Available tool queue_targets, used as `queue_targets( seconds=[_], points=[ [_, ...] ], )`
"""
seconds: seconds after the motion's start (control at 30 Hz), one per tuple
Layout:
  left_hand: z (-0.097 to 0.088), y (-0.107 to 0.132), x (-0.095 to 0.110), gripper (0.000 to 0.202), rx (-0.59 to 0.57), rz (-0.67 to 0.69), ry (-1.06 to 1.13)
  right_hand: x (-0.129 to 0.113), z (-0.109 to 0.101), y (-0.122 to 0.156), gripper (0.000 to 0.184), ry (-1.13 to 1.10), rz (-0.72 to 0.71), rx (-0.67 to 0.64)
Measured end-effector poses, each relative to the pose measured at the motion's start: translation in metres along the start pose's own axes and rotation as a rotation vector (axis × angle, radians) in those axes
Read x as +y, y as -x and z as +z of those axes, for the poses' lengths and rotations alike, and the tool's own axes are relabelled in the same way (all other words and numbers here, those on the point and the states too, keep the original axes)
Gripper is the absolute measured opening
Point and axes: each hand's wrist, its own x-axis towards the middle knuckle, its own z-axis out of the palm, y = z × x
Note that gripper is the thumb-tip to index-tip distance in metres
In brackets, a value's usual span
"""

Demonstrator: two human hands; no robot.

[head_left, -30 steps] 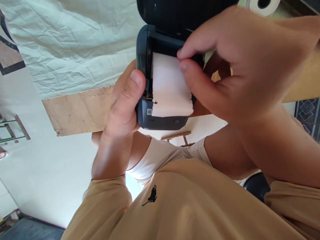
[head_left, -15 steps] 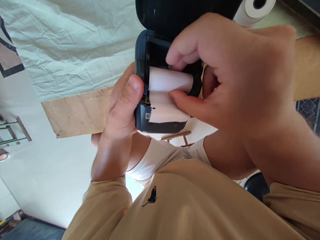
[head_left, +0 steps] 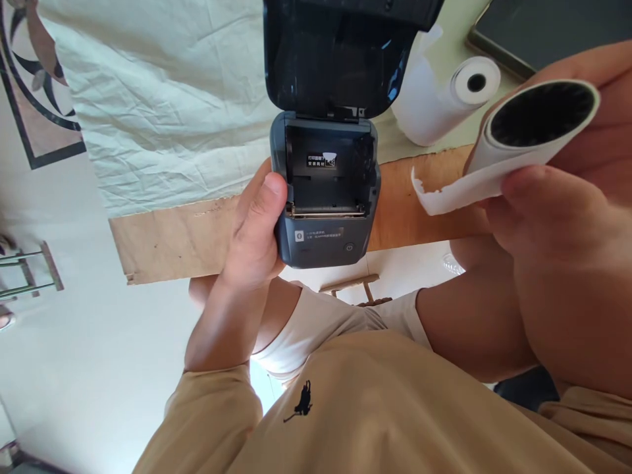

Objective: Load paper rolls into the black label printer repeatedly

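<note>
Dark blue-grey plastic makes up the label printer (head_left: 326,191), held in the left hand (head_left: 257,230) over the near edge of the worktop (head_left: 172,240). Its black lid (head_left: 336,59) is swung open away from the person's body, and the paper bay lies bare, with a small printed label (head_left: 322,160) on its inner wall and a thin metal bar (head_left: 326,214) across the near side. On the front panel sit a pale square sticker (head_left: 299,236) and a round power button (head_left: 349,247). The left thumb presses on the printer's left side while the other fingers of that hand curl behind it, mostly hidden. Well to the right of the bay, and apart from it, the right hand (head_left: 557,217) grips a white paper roll (head_left: 513,155), its dark hollow core turned upward. The right thumb pins the paper from the near side, the other fingers lie behind the roll, and a loose strip (head_left: 444,197) with a ragged end sticks out toward the printer. Beyond, a second roll (head_left: 439,99) lies at a slant on the worktop, to the right of the lid, near a dark flat object (head_left: 557,26) in the corner. Creased pale green cloth (head_left: 182,99) covers the worktop behind its bare wooden edge.
</note>
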Motion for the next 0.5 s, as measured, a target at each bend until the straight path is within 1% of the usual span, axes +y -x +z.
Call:
queue_targets(
  seconds=[0.03, 0.07, 0.1, 0.2, 0.27, 0.3, 0.37, 0.43, 0.5],
  points=[
    [0.001, 0.0, -0.001, 0.061, 0.0, 0.016, 0.008, 0.004, 0.0, 0.002, 0.049, -0.015, -0.018, -0.013],
    [0.002, 0.0, -0.001, 0.064, 0.008, 0.031, 0.014, 0.006, 0.001, 0.003, 0.048, -0.037, -0.003, -0.033],
    [0.004, 0.0, -0.001, 0.067, 0.023, 0.033, 0.017, 0.008, 0.003, 0.003, 0.048, -0.063, 0.04, -0.049],
    [0.007, -0.002, 0.004, 0.074, 0.043, -0.022, -0.004, 0.006, 0.01, 0.001, 0.049, -0.128, 0.2, -0.075],
    [0.01, -0.006, 0.009, 0.079, 0.065, -0.07, -0.036, 0.003, 0.013, 0.001, 0.051, -0.136, 0.22, -0.11],
    [0.013, -0.01, 0.011, 0.08, 0.087, -0.086, -0.05, 0.001, 0.014, 0.002, 0.053, -0.122, 0.197, -0.117],
    [0.019, -0.021, 0.016, 0.08, 0.131, -0.115, -0.068, 0.0, 0.014, 0.005, 0.054, -0.007, 0.102, -0.144],
    [0.025, -0.033, 0.021, 0.078, 0.146, -0.133, -0.068, 0.001, 0.014, 0.007, 0.044, 0.178, -0.015, -0.191],
    [0.031, -0.044, 0.028, 0.075, 0.142, -0.133, -0.063, 0.003, 0.016, 0.008, 0.034, 0.316, -0.084, -0.247]
  ],
)
